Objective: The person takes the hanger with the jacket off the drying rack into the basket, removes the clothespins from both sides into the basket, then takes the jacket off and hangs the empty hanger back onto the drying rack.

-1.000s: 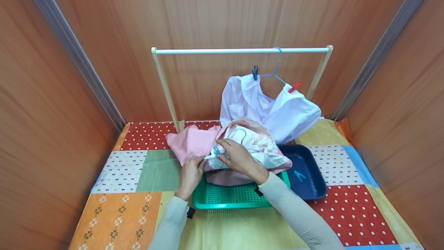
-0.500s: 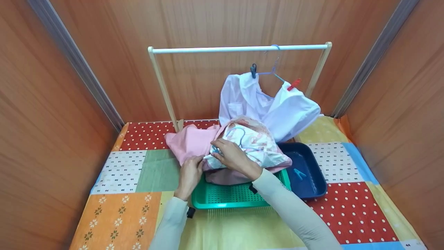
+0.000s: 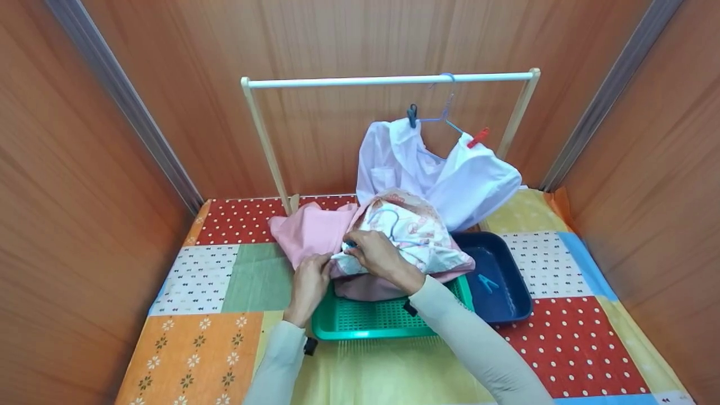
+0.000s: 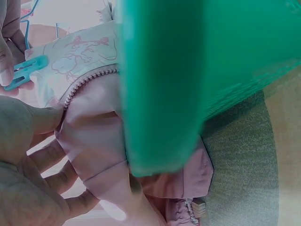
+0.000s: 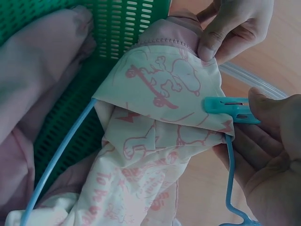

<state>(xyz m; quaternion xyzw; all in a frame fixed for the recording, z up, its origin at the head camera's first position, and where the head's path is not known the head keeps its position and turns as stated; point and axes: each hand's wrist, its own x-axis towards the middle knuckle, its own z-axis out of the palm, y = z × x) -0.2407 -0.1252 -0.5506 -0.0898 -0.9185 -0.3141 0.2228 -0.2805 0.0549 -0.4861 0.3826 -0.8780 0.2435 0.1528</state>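
Since the earlier frame, the right hand (image 3: 376,256) has been drawn closer to the left hand (image 3: 308,284). A turquoise plastic clothes peg (image 5: 229,108) is pinched in the right fingers, clipped on the white cartoon-print cotton garment (image 3: 413,233) above the green slotted plastic basket (image 3: 365,323). The garment's edge is pinched by the left fingers (image 5: 212,44).

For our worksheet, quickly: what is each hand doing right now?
Left hand: pinches the edge of the printed garment.
Right hand: holds a turquoise clothes peg on that garment, at the blue hanger.
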